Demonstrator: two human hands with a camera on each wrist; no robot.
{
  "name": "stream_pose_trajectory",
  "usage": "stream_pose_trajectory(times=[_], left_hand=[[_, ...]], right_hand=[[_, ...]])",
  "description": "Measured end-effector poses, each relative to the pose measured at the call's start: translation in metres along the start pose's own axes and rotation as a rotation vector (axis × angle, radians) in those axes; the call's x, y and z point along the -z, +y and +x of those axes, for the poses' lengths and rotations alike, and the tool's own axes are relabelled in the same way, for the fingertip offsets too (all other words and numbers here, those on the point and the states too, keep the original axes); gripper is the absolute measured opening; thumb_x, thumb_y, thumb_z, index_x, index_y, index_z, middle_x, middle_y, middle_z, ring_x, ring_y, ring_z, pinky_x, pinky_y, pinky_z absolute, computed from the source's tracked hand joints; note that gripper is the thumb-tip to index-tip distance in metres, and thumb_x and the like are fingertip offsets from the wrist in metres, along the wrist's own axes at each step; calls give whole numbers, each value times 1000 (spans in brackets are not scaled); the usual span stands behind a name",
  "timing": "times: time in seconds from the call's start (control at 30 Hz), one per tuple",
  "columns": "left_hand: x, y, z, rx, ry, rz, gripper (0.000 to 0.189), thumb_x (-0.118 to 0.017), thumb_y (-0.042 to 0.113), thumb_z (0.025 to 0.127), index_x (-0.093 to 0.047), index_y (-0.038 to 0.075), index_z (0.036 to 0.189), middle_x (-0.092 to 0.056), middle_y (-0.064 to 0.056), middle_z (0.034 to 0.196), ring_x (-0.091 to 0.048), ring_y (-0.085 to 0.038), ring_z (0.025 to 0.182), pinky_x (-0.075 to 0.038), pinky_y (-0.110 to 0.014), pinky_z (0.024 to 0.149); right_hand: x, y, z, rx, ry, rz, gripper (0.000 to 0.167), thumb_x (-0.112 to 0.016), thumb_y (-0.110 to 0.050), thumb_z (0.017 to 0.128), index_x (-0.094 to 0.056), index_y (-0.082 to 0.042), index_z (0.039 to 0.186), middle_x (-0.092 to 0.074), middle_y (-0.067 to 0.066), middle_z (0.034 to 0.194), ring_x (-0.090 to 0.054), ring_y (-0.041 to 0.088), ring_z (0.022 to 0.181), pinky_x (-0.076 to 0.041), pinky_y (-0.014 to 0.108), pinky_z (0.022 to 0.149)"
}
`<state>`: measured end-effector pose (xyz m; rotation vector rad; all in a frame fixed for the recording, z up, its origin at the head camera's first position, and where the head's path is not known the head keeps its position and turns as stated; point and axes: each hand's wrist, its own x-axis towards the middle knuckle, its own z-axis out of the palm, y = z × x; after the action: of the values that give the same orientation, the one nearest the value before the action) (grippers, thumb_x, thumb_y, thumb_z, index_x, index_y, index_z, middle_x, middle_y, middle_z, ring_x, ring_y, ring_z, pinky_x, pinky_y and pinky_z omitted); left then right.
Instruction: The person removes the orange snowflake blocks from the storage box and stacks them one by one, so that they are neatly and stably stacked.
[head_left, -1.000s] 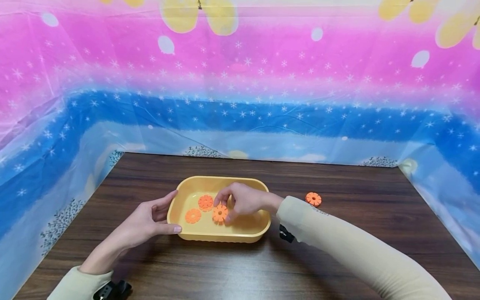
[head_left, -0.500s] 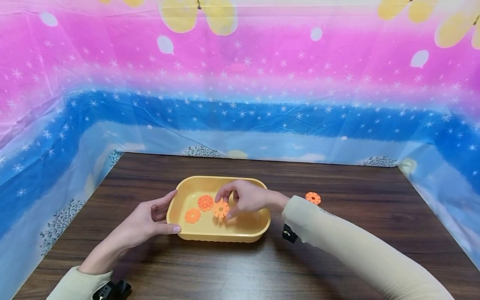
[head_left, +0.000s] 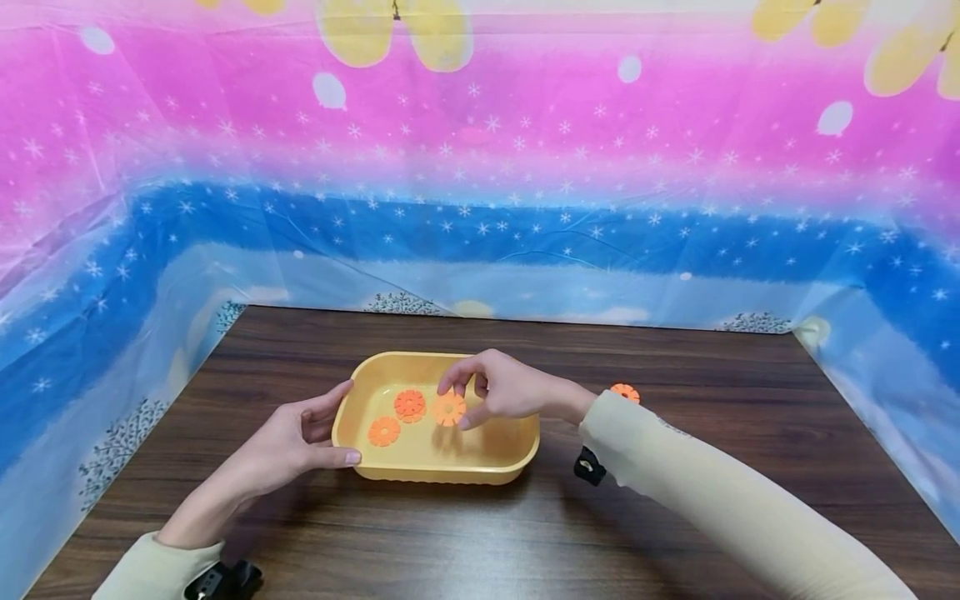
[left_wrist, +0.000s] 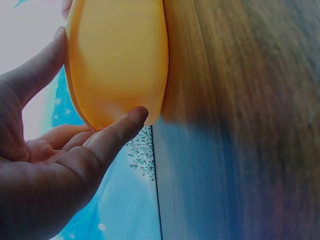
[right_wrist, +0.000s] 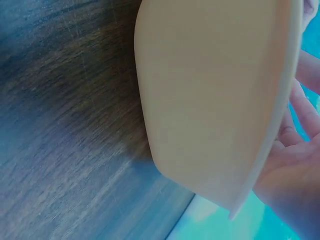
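Note:
A yellow plastic tub (head_left: pixel 480 477) stands on the table. My left hand (head_left: pixel 288 442) holds its left end, thumb on the near side and fingers toward the far side; the left wrist view shows the thumb against the tub's outer wall (left_wrist: pixel 120 50). My right hand (head_left: pixel 513 385) pinches an orange notched disc (head_left: pixel 441 410) between thumb and fingers, above the tub's floor. Inside the tub lie a single orange disc (head_left: pixel 377 432) and a darker orange disc (head_left: pixel 403 400) overlapping another. In the right wrist view the tub's wall hides the fingertips and the pinched disc.
One more orange disc (head_left: pixel 624 390) lies on the dark wooden table (head_left: pixel 450 542), right of the tub, partly covered by the right sleeve (head_left: pixel 675 450). A patterned pink and blue cloth (head_left: pixel 525 217) hangs behind the table and along its sides.
My right hand has lifted the pinched disc up from near the tub's floor and drawn it slightly right. The sleeve now covers more of the table disc. My left hand stays on the tub.

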<state>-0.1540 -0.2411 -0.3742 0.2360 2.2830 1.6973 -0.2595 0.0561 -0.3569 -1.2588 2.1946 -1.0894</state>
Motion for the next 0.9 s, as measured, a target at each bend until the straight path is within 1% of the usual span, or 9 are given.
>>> stream_pose_trajectory(times=[0.3, 0.47, 0.53, 0.63, 0.77, 0.87, 0.9], left_hand=[[-1, 0, 0, 3, 0, 9, 96, -79, 15, 73, -20, 12, 148, -27, -18, 147, -40, -33, 125, -49, -33, 85], [0, -1, 0, 11, 10, 32, 96, -80, 17, 73, -21, 12, 148, -27, -16, 147, -40, -32, 125, -49, -33, 85], [0, -1, 0, 6, 9, 34, 96, -80, 17, 73, -21, 12, 148, -27, -16, 147, -40, -32, 125, -49, -33, 85], [0, -1, 0, -3, 6, 28, 95, -79, 16, 73, -21, 12, 148, -27, -17, 147, -41, -32, 125, -49, -33, 85], [1, -1, 0, -14, 2, 29, 95, -79, 15, 73, -20, 11, 148, -26, -18, 147, -40, -33, 125, -49, -33, 85], [0, -2, 1, -3, 9, 33, 95, -79, 15, 73, -21, 12, 148, -27, -16, 147, -41, -32, 125, -49, -33, 85], [1, -2, 1, 0, 11, 36, 95, -80, 15, 73, -22, 12, 148, -28, -15, 147, -41, -32, 125, -49, -32, 85]], right_hand=[[4, -2, -12, -37, 44, 42, 38, -79, -14, 74, -64, -18, 108, -59, 3, 91, -39, 22, 57, -33, 26, 51], [6, -1, -20, -44, 70, 54, 38, -79, -15, 74, -64, -20, 109, -58, 3, 93, -39, 20, 58, -34, 26, 50], [7, -1, -23, -41, 85, 60, 39, -79, -14, 74, -64, -19, 110, -58, 3, 94, -39, 22, 59, -34, 27, 50], [9, -2, -29, -49, 109, 62, 40, -79, -19, 74, -64, -19, 111, -57, 3, 94, -39, 23, 59, -34, 27, 51], [13, -20, -40, -52, 137, 71, 41, -79, -18, 75, -63, -12, 112, -57, 10, 94, -39, 27, 60, -34, 26, 52], [16, -32, -47, -51, 157, 89, 40, -77, -10, 75, -62, -6, 112, -55, 15, 95, -39, 30, 61, -33, 25, 53], [17, -32, -49, -53, 164, 93, 40, -77, -10, 75, -62, -6, 112, -55, 15, 95, -39, 30, 62, -34, 25, 53]])
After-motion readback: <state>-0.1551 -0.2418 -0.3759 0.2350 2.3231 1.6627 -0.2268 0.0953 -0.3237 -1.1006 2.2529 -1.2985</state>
